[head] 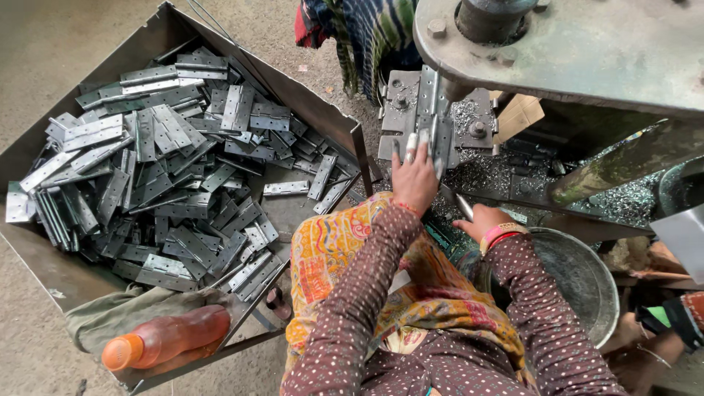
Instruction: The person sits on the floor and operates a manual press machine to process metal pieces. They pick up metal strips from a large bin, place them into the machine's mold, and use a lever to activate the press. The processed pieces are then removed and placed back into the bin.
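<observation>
Head view, one entry per item.

Hinge (442,139): flat steel leaf, standing upright on the press bed (477,128) under the machine head (587,44). Judged stiff, fairly light, hard-edged and likely oily or slick; best taken by the flat faces or the long edges, away from the knuckle and the burrs.

Left hand (413,180): raised to the hinge, fingertips pressed against it, two fingers wrapped in pale tape or caps; the grip is closed lightly on the hinge leaf.

Right hand (480,218): lower, beside the metal bowl (587,279), fingers curled round a thin grey rod or pin (464,207); whether it is a tool or a hinge pin cannot be told.

Tray (323,121): big sheet-metal box at the left, heaped with loose hinges (161,169) lying every way.

Bottle (165,337): orange plastic, lying on a grey cloth (110,315) at the tray's near corner.

Swarf (506,172): bright metal shavings strewn over the press bed.

Hidden or unclear: the punch or drill tip is covered by the machine head; the hinge's lower end is behind the left hand; the bowl's contents are not visible; another person's arm (675,323) is cut off at the lower right edge.
</observation>
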